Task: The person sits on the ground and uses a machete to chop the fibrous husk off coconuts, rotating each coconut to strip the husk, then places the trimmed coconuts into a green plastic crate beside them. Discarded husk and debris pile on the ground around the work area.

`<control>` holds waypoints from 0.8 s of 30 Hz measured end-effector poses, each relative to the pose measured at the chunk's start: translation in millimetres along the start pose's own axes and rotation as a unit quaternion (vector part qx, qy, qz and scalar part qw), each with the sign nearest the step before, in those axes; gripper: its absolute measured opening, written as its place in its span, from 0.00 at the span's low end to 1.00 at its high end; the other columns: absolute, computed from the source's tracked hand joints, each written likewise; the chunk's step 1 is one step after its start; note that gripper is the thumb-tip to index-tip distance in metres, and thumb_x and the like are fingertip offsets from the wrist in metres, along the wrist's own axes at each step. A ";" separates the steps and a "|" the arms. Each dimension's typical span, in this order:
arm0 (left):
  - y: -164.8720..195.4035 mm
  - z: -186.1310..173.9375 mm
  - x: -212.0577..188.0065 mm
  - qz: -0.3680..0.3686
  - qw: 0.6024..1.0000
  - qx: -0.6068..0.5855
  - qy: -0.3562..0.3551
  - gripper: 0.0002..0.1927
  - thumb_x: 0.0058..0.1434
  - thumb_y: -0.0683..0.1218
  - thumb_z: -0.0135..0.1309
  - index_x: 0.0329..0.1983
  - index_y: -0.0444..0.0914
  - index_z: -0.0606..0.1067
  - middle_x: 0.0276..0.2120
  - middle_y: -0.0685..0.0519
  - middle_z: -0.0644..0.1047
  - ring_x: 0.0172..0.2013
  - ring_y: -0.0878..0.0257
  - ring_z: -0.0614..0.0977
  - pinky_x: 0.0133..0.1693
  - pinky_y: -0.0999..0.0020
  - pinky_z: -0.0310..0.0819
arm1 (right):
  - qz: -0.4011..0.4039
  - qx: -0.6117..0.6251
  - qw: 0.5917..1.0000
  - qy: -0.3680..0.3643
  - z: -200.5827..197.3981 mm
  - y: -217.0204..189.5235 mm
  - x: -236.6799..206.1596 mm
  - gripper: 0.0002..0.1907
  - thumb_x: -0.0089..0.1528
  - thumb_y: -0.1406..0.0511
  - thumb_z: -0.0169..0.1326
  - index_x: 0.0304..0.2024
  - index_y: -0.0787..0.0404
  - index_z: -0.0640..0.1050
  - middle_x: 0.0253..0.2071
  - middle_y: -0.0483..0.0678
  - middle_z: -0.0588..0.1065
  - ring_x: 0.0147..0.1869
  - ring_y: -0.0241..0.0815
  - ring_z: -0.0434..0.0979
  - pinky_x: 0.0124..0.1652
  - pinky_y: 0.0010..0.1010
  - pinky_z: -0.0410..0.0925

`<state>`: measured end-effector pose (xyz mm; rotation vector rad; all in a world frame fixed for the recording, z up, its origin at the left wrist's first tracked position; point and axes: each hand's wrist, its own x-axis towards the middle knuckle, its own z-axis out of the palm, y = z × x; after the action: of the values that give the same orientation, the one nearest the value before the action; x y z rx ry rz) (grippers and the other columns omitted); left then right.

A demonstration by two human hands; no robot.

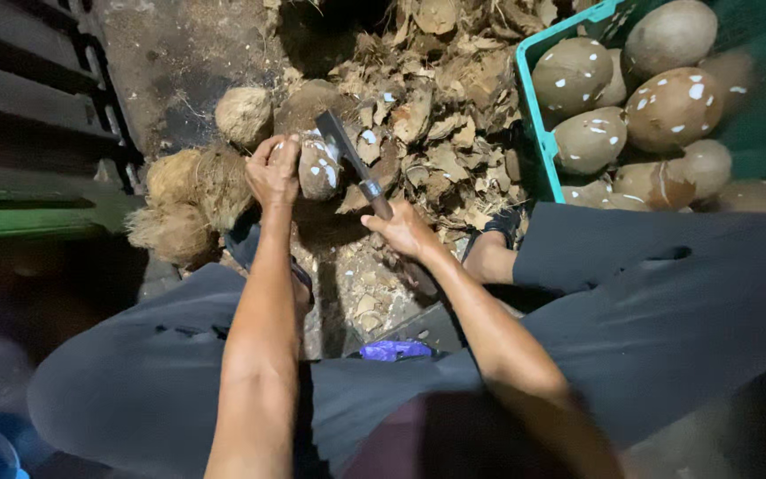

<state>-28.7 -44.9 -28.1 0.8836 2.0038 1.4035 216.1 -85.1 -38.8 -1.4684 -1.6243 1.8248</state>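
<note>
Two hands busy: left hand [273, 170] wrapped tight on the coconut [319, 168], low betw my knees; right hand [403, 231] fisted on cleaver [347, 158] handle. Short shallow chops, blade angled away frm fingers, rotate nut btwn cuts.

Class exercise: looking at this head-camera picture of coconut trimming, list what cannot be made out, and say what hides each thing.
- Knife handle: head view, wrapped inside the right hand.
- Near side of the coconut: covered by the left hand.
- Crate: its top and right parts run off the frame's edge, so its count of coconuts is unknown.
- Purple thing between the knees: too small and blurred to identify.
- Left of frame: too dark to tell.
</note>
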 end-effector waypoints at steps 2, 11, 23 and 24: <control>3.4 3.7 -1.8 0.030 0.982 0.156 0.099 0.27 0.50 0.60 0.67 0.46 0.39 0.86 0.44 0.40 0.82 0.43 0.41 0.81 0.45 0.47 0.75 | -0.025 -0.038 0.999 0.016 0.9 -1.5 -0.3 0.23 0.61 0.56 0.62 0.20 0.57 0.65 0.18 0.42 0.66 0.22 0.37 0.68 0.25 0.36 0.63; 8.3 4.0 -4.3 -0.011 0.985 0.165 0.044 0.28 0.57 0.67 0.60 0.43 0.39 0.84 0.39 0.42 0.84 0.42 0.48 0.85 0.49 0.55 0.76 | -0.079 0.012 0.993 0.082 -4.2 -19.9 9.2 0.21 0.64 0.52 0.56 0.23 0.55 0.68 0.19 0.38 0.66 0.20 0.35 0.66 0.21 0.33 0.64; -6.7 -5.2 2.7 0.050 0.986 0.156 0.027 0.22 0.63 0.60 0.59 0.36 0.36 0.83 0.31 0.44 0.84 0.33 0.54 0.85 0.42 0.58 0.76 | -0.103 0.103 0.986 0.077 5.5 -36.7 5.2 0.16 0.64 0.57 0.54 0.24 0.56 0.70 0.15 0.39 0.65 0.13 0.33 0.66 0.16 0.30 0.65; -9.1 -5.1 3.6 0.059 0.987 0.147 0.026 0.21 0.63 0.59 0.59 0.36 0.36 0.83 0.31 0.44 0.84 0.33 0.56 0.85 0.42 0.59 0.76 | -0.123 0.106 0.982 0.094 7.7 -35.8 6.6 0.17 0.65 0.58 0.54 0.24 0.57 0.70 0.16 0.38 0.65 0.14 0.33 0.65 0.15 0.29 0.64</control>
<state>-36.7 -47.4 -35.3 1.1186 2.2691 1.2206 193.0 -72.9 -12.3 -1.2467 -1.4024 1.6131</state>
